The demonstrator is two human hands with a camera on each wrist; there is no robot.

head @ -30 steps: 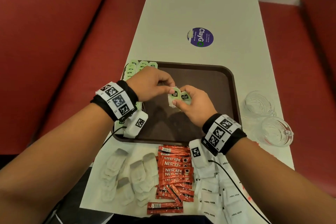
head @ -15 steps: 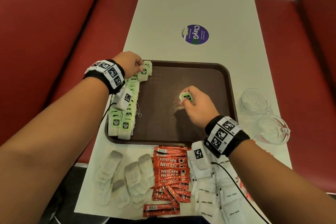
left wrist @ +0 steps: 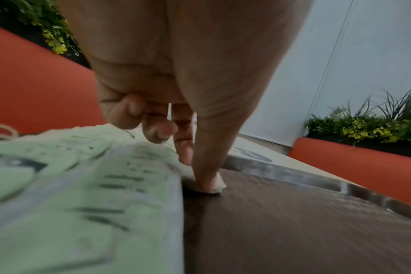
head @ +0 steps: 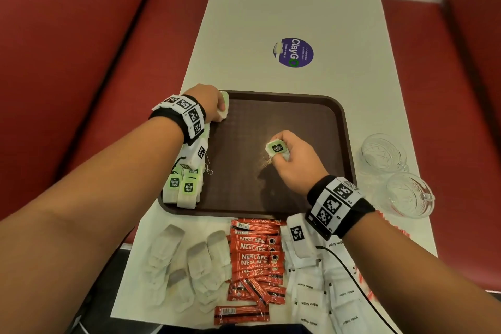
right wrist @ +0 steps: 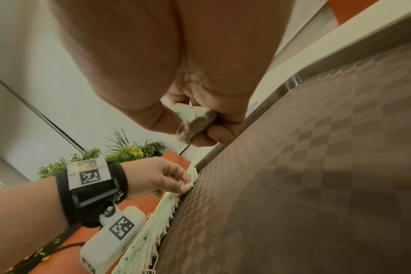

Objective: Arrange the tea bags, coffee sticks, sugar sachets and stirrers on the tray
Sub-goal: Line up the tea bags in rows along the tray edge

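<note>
A brown tray (head: 311, 127) lies on the white table. A row of green-tagged tea bags (head: 187, 187) runs along its left edge, seen close and blurred in the left wrist view (left wrist: 82, 185). At the row's far end my left hand (head: 221, 111) pinches a tea bag (head: 224, 106) and holds it down on the tray, thumb on its corner (left wrist: 207, 187). My right hand (head: 282, 153) hovers over the tray's middle and grips another tea bag (head: 276, 148) with its green tag up, bunched in the fingers (right wrist: 195, 120). The left hand (right wrist: 174, 181) also shows in the right wrist view.
On the table in front of the tray lie pale paper sachets (head: 189, 266), red coffee sticks (head: 254, 255) and white sugar sachets (head: 311, 293). Two glass cups (head: 382, 152) (head: 409, 195) stand right of the tray. A purple sticker (head: 294, 52) lies farther up the table; red benches flank it.
The hands were together over the tray's middle. My left hand carried one tea bag to the far left corner and set it at the row's end; my right hand kept its tea bag.
</note>
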